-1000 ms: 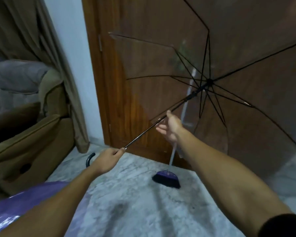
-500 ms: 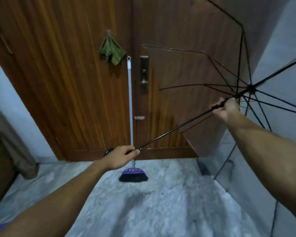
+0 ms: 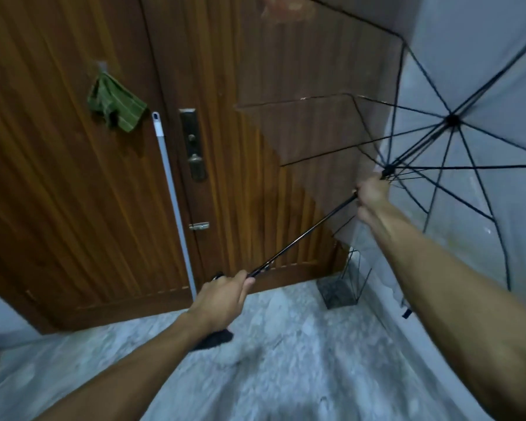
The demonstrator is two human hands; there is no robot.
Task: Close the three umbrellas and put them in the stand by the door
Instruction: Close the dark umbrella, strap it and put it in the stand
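Two hands on one umbrella (image 3: pixel 431 95), well apart along the shaft (image 3: pixel 304 235). My left hand (image 3: pixel 225 296) is curled round the shaft's low end right by the handle. My right hand (image 3: pixel 372 197) is wrapped round the shaft up high, just below the runner (image 3: pixel 387 171) where the ribs fan out. Canopy is clear plastic w/ black ribs, fully spread, off to my right against the grey wall (image 3: pixel 483 56).

Step in hand: closing this umbrella (can't tell which of the three it is, the others aren't in view). Canopy not collapsed yet.

Next move, as I judge it: right hand has to free the catch at the runner and draw it down the shaft toward the left hand, which braces the handle end. Ribs are close to the wall and door (image 3: pixel 73 177), so may need to swing it clear first.

Stand (image 3: pixel 343 284): wire basket on the floor in the corner, between door and wall, nothing in it that I can see. Broom (image 3: pixel 172 202) leans on the door, green cloth (image 3: pixel 116 106) hangs above it. Marble floor (image 3: pixel 286 360) below.
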